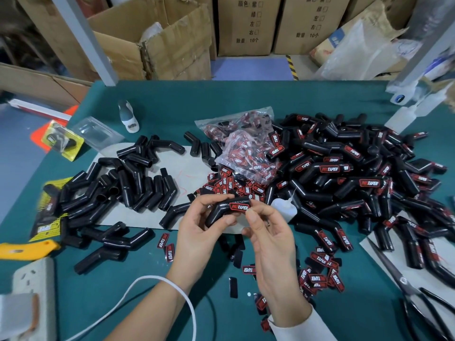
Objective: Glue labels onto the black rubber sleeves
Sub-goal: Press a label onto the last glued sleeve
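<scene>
Rubber, black and bent at an elbow, so the sleeve [222, 210] in hand looks light and a bit squishy, probably easy to dent if you squeeze hard. It's held up over the green tabletop [172, 99], in front of the glue bottle [283, 206]. The left hand [197, 230] has its grip curled round the lower leg of the bend, thumb on top, which seems the sensible spot since it keeps skin off the label [239, 206]. That label already sits on the upper leg, and the right hand [268, 232] has its grip pinching at the label's right end, thumb and fingertip pressed together there. My guess is the glossy surface gets slippery with any stray glue, so hold by the bare ends. Unlabelled sleeves [118, 183] lie left, finished pile [357, 173] right, loose labels [320, 274] scattered near the wrist.
</scene>
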Demonstrator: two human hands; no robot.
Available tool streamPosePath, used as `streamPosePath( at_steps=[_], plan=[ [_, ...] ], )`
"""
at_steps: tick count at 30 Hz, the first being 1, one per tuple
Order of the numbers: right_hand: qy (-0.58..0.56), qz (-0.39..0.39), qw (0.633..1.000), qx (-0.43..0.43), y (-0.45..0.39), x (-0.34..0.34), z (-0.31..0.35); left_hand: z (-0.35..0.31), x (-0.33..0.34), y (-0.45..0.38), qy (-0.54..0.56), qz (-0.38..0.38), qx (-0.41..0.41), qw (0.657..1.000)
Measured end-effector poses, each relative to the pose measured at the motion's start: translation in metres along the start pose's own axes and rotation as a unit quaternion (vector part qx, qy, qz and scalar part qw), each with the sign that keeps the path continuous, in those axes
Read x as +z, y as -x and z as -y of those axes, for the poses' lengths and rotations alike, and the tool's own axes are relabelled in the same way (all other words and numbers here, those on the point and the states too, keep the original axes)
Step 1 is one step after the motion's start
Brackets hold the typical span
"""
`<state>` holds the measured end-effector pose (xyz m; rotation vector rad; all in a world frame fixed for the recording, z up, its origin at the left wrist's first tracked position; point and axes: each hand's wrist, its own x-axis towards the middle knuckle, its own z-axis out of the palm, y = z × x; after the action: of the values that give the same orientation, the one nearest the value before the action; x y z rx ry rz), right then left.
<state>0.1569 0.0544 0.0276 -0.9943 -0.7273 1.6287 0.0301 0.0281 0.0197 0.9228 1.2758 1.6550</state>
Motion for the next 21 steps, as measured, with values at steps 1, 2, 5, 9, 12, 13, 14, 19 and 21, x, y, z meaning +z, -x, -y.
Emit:
streamPosePath(
  at_steps=[1,2,5,9,12,13,14,19,21],
  plan=[
    [0.006,0.0,1.0,-0.002,-0.0005,-0.0009,0.0002,-0.0003,-0.0009,-0.0003,-0.001,0.001,-0.002,1.0],
    [0.011,0.002,1.0,-0.003,-0.001,-0.0019,0.0003,-0.0009,-0.0015,-0.0004,-0.006,0.002,-0.002,1.0],
    [0.017,0.009,1.0,-0.004,-0.0013,-0.0029,-0.0002,-0.0024,-0.0021,-0.0006,-0.018,0.005,-0.005,1.0],
    [0.015,0.008,1.0,-0.011,-0.0016,-0.0033,-0.0015,-0.0037,-0.0025,-0.0003,-0.018,0.007,-0.005,1.0],
    [0.016,0.008,1.0,-0.018,-0.0014,-0.0035,-0.0035,-0.0038,-0.0021,0.0006,-0.024,0.009,0.002,1.0],
    [0.017,0.007,1.0,-0.019,-0.0012,-0.0035,-0.0038,-0.0038,-0.002,0.0008,-0.027,0.008,0.003,1.0],
    [0.017,0.006,1.0,-0.02,-0.0011,-0.0036,-0.004,-0.0038,-0.0018,0.0011,-0.029,0.007,0.005,1.0],
    [0.017,0.004,1.0,-0.021,-0.0006,-0.0036,-0.0042,-0.0054,-0.0007,0.0019,-0.038,0.005,0.012,0.999],
    [0.021,0.003,1.0,-0.022,-0.0006,-0.0037,-0.0043,-0.006,-0.0004,0.0018,-0.04,0.005,0.014,0.999]
  ],
)
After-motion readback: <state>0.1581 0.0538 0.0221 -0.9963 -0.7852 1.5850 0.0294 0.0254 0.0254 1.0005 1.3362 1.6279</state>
